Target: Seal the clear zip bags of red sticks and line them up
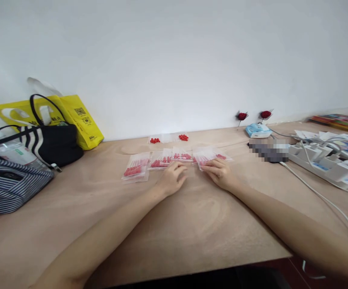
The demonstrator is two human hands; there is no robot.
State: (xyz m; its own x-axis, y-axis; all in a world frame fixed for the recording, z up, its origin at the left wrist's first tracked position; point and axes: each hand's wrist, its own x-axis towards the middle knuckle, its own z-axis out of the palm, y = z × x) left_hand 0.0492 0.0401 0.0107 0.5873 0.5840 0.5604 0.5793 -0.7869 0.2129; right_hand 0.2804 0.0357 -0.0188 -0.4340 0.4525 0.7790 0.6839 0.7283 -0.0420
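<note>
Several clear plastic bags lie in a row across the middle of the wooden table, holding slim pale sticks with red ends. One bag (136, 165) lies at the left of the row, and a middle bag (181, 155) overlaps others. My left hand (172, 178) hovers or rests just in front of the middle bags, fingers loosely curled and apart, with nothing seen in them. My right hand (218, 173) pinches the near edge of a right-hand plastic bag (203, 155); the fingers hide part of it. Behind the row are small red pieces (155, 141) in a clear bag.
At the left stand a yellow bag (88, 122), a black bag (58, 142) and a striped bag (14, 182). To the right are a blue packet (258, 130), a power strip (327, 164) with cables, and two red flowers (242, 116) by the wall.
</note>
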